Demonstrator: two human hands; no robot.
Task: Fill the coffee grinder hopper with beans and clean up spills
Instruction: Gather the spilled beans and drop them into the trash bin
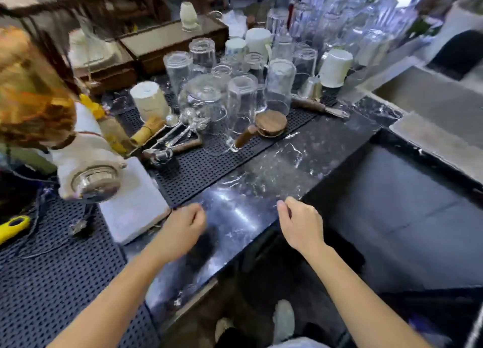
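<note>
Two blurred, seemingly empty hands [183, 227] [300, 225], glossy marble counter [274, 164]

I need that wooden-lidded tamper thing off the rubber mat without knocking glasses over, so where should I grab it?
Take the wood-handled tool by its handle, probably with the right hand. The handle angles down-left toward the bare marble counter, while its round head sits close against upturned glasses. Coming from the counter side likely keeps fingers away from the glassware.
</note>
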